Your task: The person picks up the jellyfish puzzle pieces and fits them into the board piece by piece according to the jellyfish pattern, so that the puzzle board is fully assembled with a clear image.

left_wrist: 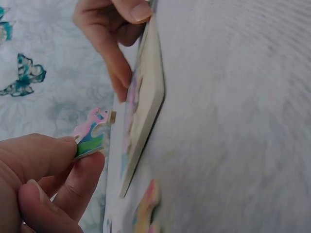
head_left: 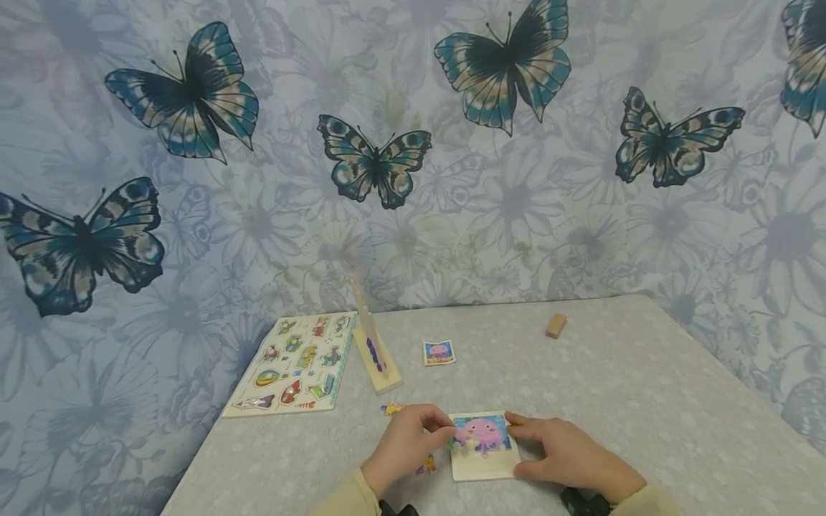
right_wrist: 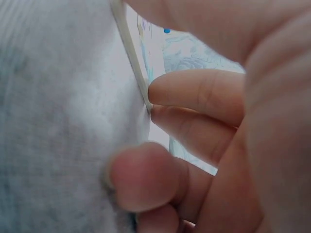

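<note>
A small square wooden jigsaw board (head_left: 480,469) lies on the table in front of me, its upper part filled with a pink octopus picture and its lower part bare wood. At its left edge my left hand (head_left: 411,441) pinches a jigsaw piece (left_wrist: 91,138) between thumb and fingers. Pink, blue and green show on that piece in the left wrist view. My right hand (head_left: 571,448) holds the board by its right side, index finger at the far corner and thumb near the front one. Loose jigsaw pieces (head_left: 426,465) lie beside and beneath the left hand.
A large peg puzzle board (head_left: 290,358) with vehicle pictures lies at the back left. Next to it stands a wooden base (head_left: 387,382) bearing an upright panel. A small octopus picture card (head_left: 439,352) and a wooden block (head_left: 556,325) lie farther back, before the butterfly-patterned wall.
</note>
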The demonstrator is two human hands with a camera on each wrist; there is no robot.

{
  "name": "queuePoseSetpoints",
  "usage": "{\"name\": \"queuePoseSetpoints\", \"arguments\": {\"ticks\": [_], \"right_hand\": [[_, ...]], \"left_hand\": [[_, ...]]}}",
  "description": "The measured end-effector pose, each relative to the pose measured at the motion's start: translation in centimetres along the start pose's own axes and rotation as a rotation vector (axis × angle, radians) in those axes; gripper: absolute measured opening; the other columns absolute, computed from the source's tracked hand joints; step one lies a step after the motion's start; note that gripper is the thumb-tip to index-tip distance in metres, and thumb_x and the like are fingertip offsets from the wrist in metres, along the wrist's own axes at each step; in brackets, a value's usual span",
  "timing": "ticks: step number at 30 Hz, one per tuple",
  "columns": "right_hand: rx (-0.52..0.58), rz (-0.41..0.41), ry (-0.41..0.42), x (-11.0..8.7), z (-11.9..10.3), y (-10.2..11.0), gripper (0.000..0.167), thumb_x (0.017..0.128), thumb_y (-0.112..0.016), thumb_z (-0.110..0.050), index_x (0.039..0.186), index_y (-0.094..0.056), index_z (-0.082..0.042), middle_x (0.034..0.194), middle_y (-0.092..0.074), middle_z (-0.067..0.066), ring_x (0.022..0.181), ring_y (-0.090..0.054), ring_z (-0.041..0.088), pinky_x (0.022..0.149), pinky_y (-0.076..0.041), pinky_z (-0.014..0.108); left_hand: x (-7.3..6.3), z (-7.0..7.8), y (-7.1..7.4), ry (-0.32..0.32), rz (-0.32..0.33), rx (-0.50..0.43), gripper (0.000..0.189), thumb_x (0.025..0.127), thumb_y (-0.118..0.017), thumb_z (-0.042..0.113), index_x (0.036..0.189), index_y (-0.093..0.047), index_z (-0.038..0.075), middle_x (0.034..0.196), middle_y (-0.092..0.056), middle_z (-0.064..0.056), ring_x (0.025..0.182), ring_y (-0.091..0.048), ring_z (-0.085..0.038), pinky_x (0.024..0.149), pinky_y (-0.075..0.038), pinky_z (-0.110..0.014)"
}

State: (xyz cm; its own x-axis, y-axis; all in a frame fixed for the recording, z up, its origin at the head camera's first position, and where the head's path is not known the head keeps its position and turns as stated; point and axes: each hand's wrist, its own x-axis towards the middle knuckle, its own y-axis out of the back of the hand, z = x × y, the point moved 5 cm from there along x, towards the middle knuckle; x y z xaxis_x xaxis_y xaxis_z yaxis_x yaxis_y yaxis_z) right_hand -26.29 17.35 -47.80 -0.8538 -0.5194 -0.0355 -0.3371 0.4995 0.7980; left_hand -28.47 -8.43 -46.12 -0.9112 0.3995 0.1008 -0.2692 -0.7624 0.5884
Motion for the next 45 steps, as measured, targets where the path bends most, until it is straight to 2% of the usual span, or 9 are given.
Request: {"name": "queuePoseSetpoints", "arguments": {"ticks": [6, 12, 21, 24, 26, 32, 34, 38, 45], "right_hand": [[-0.002, -0.003, 0.018, 0.1, -0.2, 0.1, 0.074, 0.086, -0.078, -0.055, 0.143, -0.061, -0.01, 0.157, -0.049, 0.008, 0.138, -0.052, 0.037, 0.105, -0.045, 0.061], [-0.007, -0.002, 0.015, 0.0, -0.3, 0.1, 0.074, 0.086, -0.078, -0.054, 0.143, -0.062, -0.01, 0.157, -0.049, 0.009, 0.138, -0.053, 0.037, 0.104, -0.045, 0.061], [-0.008, 0.002, 0.031, 0.0, -0.2, 0.2, 0.075, 0.087, -0.078, -0.054, 0.144, -0.06, -0.009, 0.157, -0.048, 0.009, 0.138, -0.052, 0.038, 0.104, -0.045, 0.062], [-0.011, 0.001, 0.031, -0.1, -0.3, 0.2, 0.075, 0.087, -0.077, -0.055, 0.144, -0.06, -0.009, 0.157, -0.049, 0.01, 0.138, -0.052, 0.038, 0.104, -0.045, 0.062], [-0.013, 0.001, 0.029, -0.1, -0.4, 0.2, 0.075, 0.087, -0.077, -0.055, 0.144, -0.06, -0.009, 0.157, -0.049, 0.01, 0.138, -0.053, 0.038, 0.104, -0.045, 0.062], [-0.029, 0.01, 0.037, -0.1, -0.4, 0.2, 0.074, 0.087, -0.077, -0.056, 0.144, -0.061, -0.01, 0.157, -0.049, 0.01, 0.137, -0.054, 0.038, 0.104, -0.046, 0.061], [-0.033, 0.013, 0.039, -0.1, -0.4, 0.2, 0.074, 0.087, -0.076, -0.056, 0.143, -0.061, -0.01, 0.156, -0.05, 0.01, 0.136, -0.054, 0.037, 0.103, -0.047, 0.06], [-0.047, 0.021, 0.047, -0.1, -0.4, 0.2, 0.075, 0.087, -0.076, -0.057, 0.143, -0.061, -0.01, 0.156, -0.05, 0.009, 0.136, -0.055, 0.037, 0.103, -0.048, 0.059], [-0.051, 0.025, 0.051, -0.2, -0.4, 0.2, 0.075, 0.087, -0.076, -0.057, 0.143, -0.061, -0.01, 0.156, -0.05, 0.009, 0.135, -0.055, 0.036, 0.103, -0.048, 0.058]], "left_hand": [[0.6, -0.3, -1.4, 0.05, 0.004, 0.059, 0.006, 0.094, -0.076, 0.029, 0.09, -0.076, 0.024, 0.081, -0.067, 0.014, 0.057, -0.058, -0.004, 0.051, -0.046, -0.025], [0.8, -0.9, -2.1, 0.02, 0.018, 0.08, 0.005, 0.095, -0.075, 0.028, 0.094, -0.076, 0.023, 0.079, -0.066, 0.016, 0.042, -0.054, -0.006, 0.042, -0.043, -0.025], [0.9, -1.1, -2.4, 0.009, 0.034, 0.114, 0.008, 0.095, -0.075, 0.03, 0.095, -0.077, 0.023, 0.077, -0.066, 0.018, 0.041, -0.053, -0.004, 0.039, -0.041, -0.024], [1.0, -1.1, -2.5, 0.003, 0.025, 0.147, 0.011, 0.095, -0.075, 0.031, 0.099, -0.08, 0.022, 0.082, -0.067, 0.017, 0.039, -0.052, -0.003, 0.038, -0.04, -0.023], [1.0, -1.0, -2.5, -0.012, 0.021, 0.187, 0.015, 0.095, -0.075, 0.033, 0.103, -0.081, 0.021, 0.088, -0.067, 0.015, 0.039, -0.051, -0.003, 0.038, -0.039, -0.022], [0.7, 0.1, -2.9, -0.163, 0.003, 0.454, 0.027, 0.093, -0.076, 0.042, 0.116, -0.08, 0.029, 0.103, -0.064, 0.013, 0.068, -0.05, 0.005, 0.054, -0.042, -0.018], [0.5, 0.3, -3.1, -0.204, -0.015, 0.514, 0.027, 0.093, -0.076, 0.042, 0.118, -0.079, 0.031, 0.103, -0.063, 0.014, 0.071, -0.047, 0.006, 0.056, -0.041, -0.017], [0.3, 0.5, -3.3, -0.229, -0.029, 0.541, 0.026, 0.094, -0.075, 0.04, 0.118, -0.079, 0.03, 0.102, -0.063, 0.015, 0.067, -0.044, 0.007, 0.053, -0.039, -0.016], [0.2, 0.6, -3.3, -0.259, -0.011, 0.536, 0.025, 0.093, -0.076, 0.039, 0.117, -0.079, 0.03, 0.101, -0.063, 0.014, 0.064, -0.043, 0.008, 0.051, -0.038, -0.016]]}}
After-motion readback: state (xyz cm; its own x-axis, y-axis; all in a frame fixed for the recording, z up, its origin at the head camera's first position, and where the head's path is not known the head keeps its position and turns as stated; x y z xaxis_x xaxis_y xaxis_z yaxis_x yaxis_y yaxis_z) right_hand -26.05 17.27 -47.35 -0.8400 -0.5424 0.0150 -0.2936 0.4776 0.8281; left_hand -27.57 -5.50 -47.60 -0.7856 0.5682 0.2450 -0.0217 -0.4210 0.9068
